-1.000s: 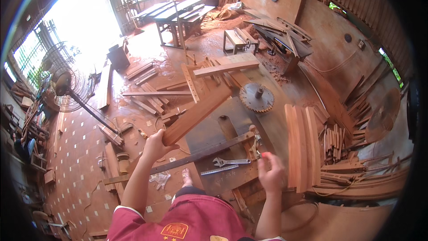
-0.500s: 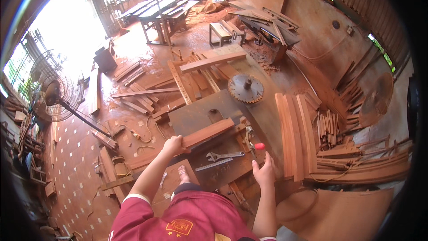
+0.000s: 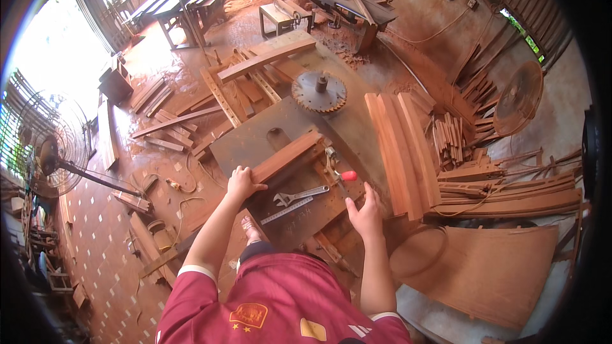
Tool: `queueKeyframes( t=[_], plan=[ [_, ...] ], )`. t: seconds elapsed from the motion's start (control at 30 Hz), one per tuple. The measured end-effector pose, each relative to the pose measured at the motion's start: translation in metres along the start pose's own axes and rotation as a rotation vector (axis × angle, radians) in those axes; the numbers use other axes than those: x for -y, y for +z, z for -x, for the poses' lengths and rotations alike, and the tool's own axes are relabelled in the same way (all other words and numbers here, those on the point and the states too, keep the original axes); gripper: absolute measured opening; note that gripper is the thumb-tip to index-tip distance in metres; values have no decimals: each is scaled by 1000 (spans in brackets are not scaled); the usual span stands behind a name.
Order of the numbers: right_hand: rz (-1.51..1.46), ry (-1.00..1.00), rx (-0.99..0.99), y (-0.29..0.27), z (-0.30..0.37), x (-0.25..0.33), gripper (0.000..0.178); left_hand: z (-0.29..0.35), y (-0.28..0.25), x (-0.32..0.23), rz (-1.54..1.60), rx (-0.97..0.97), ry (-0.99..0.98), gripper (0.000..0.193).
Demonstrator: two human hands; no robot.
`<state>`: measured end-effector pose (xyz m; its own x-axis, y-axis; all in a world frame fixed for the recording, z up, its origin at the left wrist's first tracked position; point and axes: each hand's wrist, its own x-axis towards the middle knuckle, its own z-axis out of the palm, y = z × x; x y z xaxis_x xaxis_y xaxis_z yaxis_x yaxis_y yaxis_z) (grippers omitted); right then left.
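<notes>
My left hand (image 3: 242, 185) lies over a reddish-brown wooden beam (image 3: 290, 156), fingers toward its far side and thumb stretched along the near side. The beam rests on the dark metal table (image 3: 245, 140), its far end beside a toggle clamp (image 3: 331, 158) with a red handle (image 3: 348, 176). Just right of that handle, my right hand (image 3: 366, 215) is raised with fingers apart, holding nothing. An adjustable wrench (image 3: 301, 195) and a steel ruler (image 3: 287, 211) lie on the metal surface between my hands.
A toothed circular saw blade (image 3: 319, 92) lies flat beyond the beam. Long curved boards (image 3: 398, 153) are stacked at the right, near piled offcuts (image 3: 449, 140). A standing fan (image 3: 51, 153) is at the left. Loose timber (image 3: 167, 130) covers part of the tiled floor.
The whole view has shifted, so the scene sits further left and higher. My left thumb now sticks out further from the fingers. My right hand is slightly further from the red handle.
</notes>
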<state>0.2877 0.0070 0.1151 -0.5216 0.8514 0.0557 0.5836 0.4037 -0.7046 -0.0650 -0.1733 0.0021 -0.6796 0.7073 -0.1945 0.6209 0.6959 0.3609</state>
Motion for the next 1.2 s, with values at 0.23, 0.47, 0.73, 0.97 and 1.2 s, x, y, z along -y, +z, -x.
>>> queueKeyframes(
  t=[0.23,0.47,0.73,0.97,1.2],
  plan=[
    [-48,-131,-99,6,-17,12,78,-22,27,16,47,-164,47,54],
    [2,-164,-89,6,-36,34,68,-15,-16,-24,56,-229,-11,44],
    [107,-188,8,13,-61,48,25,-1,20,-3,43,-52,-84,39],
    [87,-232,-84,18,-50,24,17,-4,22,1,184,-85,-54,29],
    [73,-176,-132,19,-32,5,19,-4,41,2,278,-187,-57,29]
  ],
)
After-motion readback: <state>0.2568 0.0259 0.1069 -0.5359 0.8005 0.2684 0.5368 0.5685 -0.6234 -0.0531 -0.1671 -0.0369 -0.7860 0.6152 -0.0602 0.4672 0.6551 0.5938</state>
